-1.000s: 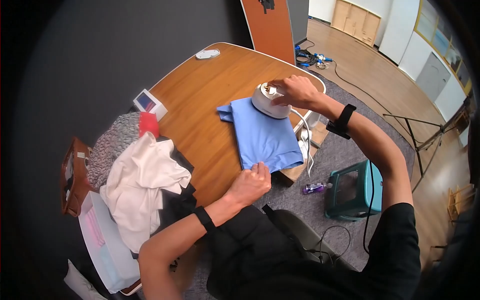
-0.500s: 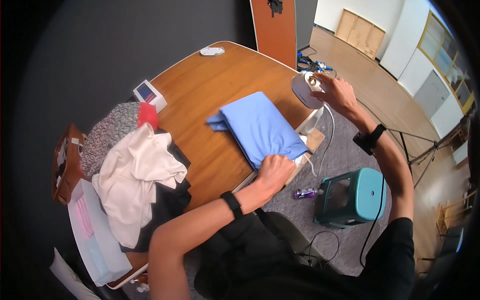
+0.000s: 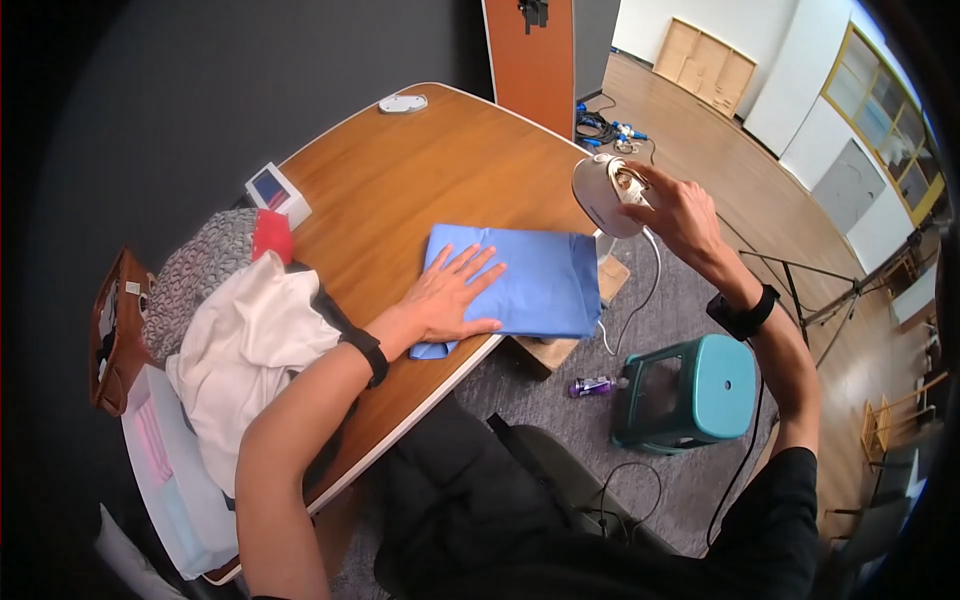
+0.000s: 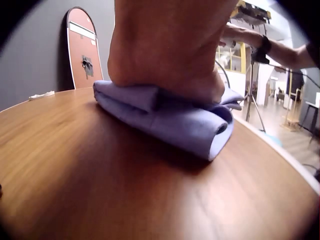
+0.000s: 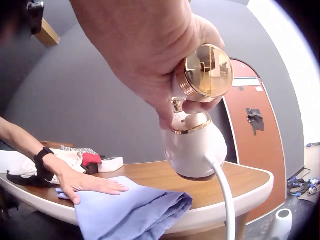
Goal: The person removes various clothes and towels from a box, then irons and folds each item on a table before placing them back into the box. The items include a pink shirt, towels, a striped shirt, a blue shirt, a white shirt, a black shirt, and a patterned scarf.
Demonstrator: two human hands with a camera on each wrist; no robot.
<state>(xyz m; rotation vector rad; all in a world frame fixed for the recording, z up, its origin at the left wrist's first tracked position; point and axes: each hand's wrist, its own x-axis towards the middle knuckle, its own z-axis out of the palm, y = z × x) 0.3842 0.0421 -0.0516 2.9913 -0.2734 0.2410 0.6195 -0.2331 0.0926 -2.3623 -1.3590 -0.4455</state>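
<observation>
A folded blue cloth garment lies at the table's right front edge, its near right part reaching past the edge. My left hand rests flat on its left part, fingers spread. In the left wrist view the folded layers stick out under the palm in a loose roll. My right hand grips a white handheld steam iron by its handle, up off the cloth by the table's right edge. The right wrist view shows the iron's gold-capped handle end and its white cord hanging down.
A cream cloth, a grey knitted piece and a brown bag crowd the table's left. A small white box stands behind them. On the floor are a teal stool and a purple bottle.
The iron has come up off the garment and moved right. My left hand has gone from the garment's near edge to lie flat on its left part. The garment has turned.
</observation>
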